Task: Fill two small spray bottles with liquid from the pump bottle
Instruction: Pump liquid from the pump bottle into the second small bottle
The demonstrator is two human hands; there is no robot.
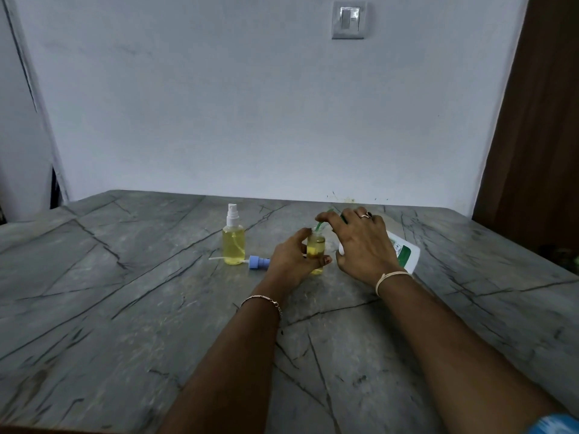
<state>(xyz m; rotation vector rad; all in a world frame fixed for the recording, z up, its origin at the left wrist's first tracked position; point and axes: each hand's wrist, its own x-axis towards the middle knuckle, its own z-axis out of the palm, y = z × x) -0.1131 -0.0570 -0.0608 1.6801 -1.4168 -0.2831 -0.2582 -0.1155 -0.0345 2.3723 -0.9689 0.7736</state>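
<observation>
At centre frame, slightly right, the left hand [293, 261] grips the uncapped spray bottle [315, 253], with fingers and thumb curled round its body. This bottle stands upright on the grey stone table [125, 308] and contains yellow liquid.

Immediately right of it, the right hand [363, 245] holds the pump bottle [405, 253], which is white with a green label. The fingers are wrapped over its upper part and the forefinger reaches along the pump head. The pump bottle is tilted, base toward the right of the frame. Its green nozzle [320, 226] sits at the mouth of the uncapped bottle; contact cannot be determined.

Left of centre, a second spray bottle [233, 247] stands upright, filled with yellow liquid and fitted with a white sprayer. Between the two small bottles, a blue spray cap [258, 263] lies on its side on the table, its dip tube pointing left.

A wall switch [348, 20] is at top centre, and a brown door [539, 120] runs along the right edge.
</observation>
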